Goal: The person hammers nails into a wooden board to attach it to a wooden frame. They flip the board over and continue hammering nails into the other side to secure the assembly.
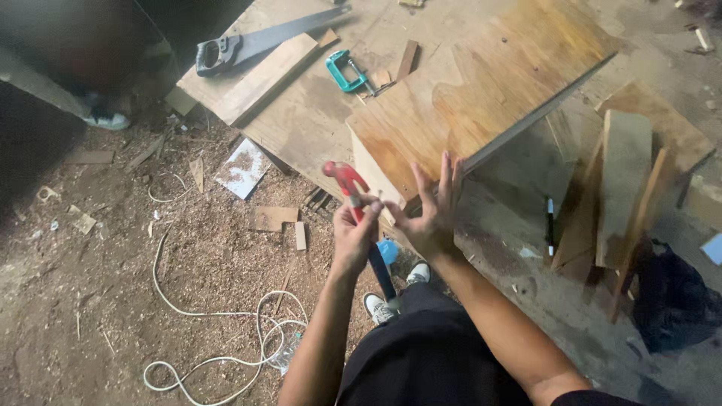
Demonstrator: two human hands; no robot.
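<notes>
My left hand [353, 234] is closed around a tool with a red head [344, 179] and a dark blue handle, held upright at the near corner of a plywood box [481, 90]. My right hand [432, 214] is just to its right, with fingers spread upward against the box's front edge. Its thumb and forefinger reach toward the tool, and I see nothing in that hand. The box lies tilted on a larger plywood sheet [301, 124].
A handsaw [248, 45], a plank [265, 75] and a teal clamp [344, 71] lie on the sheet. Wood offcuts [624, 188] and a black marker [550, 222] sit at the right. A white cable [210, 331] loops over the sawdust floor. Another person's shoe [105, 119] is at the far left.
</notes>
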